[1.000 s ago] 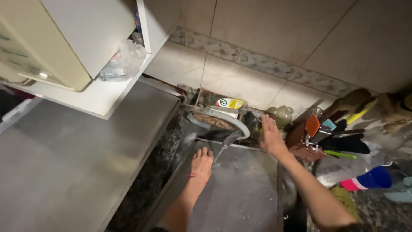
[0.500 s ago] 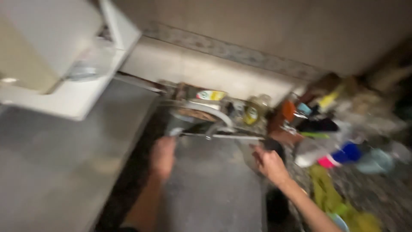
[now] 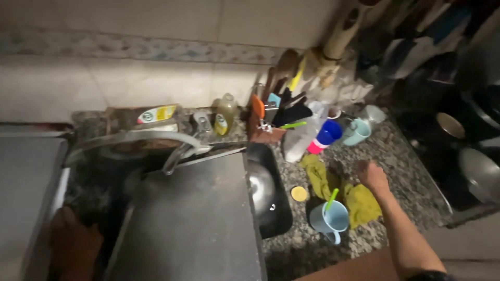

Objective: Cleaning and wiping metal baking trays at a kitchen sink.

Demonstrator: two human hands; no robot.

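Left hand [image 3: 73, 244]: low at the near left, resting against the edge of the big flat metal tray [image 3: 192, 218] that lies across the sink; too dark and blurred to tell whether the fingers grip it or only lean there.
Tray: fills the basin, tilted slightly, its far end under the curved tap [image 3: 140, 140]. It looks wide and awkward, so it is best steadied with a firm hold while the other arm is away.
Light blue mug [image 3: 329, 219]: stands on the speckled counter with a green straw in it, just near of the right hand; the forearm should pass clear of it.
Right hand [image 3: 372, 176]: stretched over the counter, fingers loosely curled and empty, at the far edge of the yellow-green cloth [image 3: 359, 202].
Cloth: crumpled on the counter between mug and hand; pinching a thick fold and lifting straight up would keep it from dragging the mug.
Yellow lid [image 3: 299, 193]: small and round, beside the sink rim.
Blue cup [image 3: 327, 134]: farther back, near the crowded utensil holder [image 3: 271, 122].
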